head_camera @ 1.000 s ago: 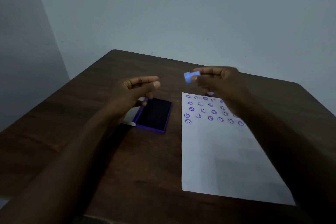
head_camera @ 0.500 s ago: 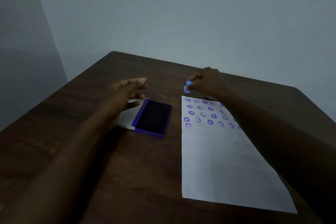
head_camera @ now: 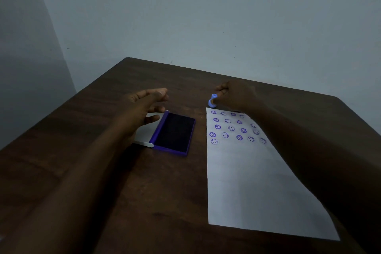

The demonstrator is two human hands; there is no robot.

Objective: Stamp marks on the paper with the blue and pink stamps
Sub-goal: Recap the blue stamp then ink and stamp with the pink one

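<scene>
A white paper (head_camera: 247,181) lies on the right of the brown table (head_camera: 103,171), with rows of purple flower and smiley marks near its far end. My right hand (head_camera: 235,94) pinches the small blue stamp (head_camera: 212,101), whose base sits just beyond the paper's far left corner, at or very near the table. The pink stamp is hidden from view. An open purple ink pad (head_camera: 174,133) with its white lid folded out to the left lies left of the paper. Over that lid hovers my left hand (head_camera: 146,105), fingers spread, holding nothing.
The table stands in a corner of pale grey walls. Its far edge (head_camera: 226,75) runs just behind my hands.
My right hand has lowered the blue stamp from mid-air down to the spot beyond the paper's far left corner. My left hand has sunk slightly towards the ink pad's lid.
</scene>
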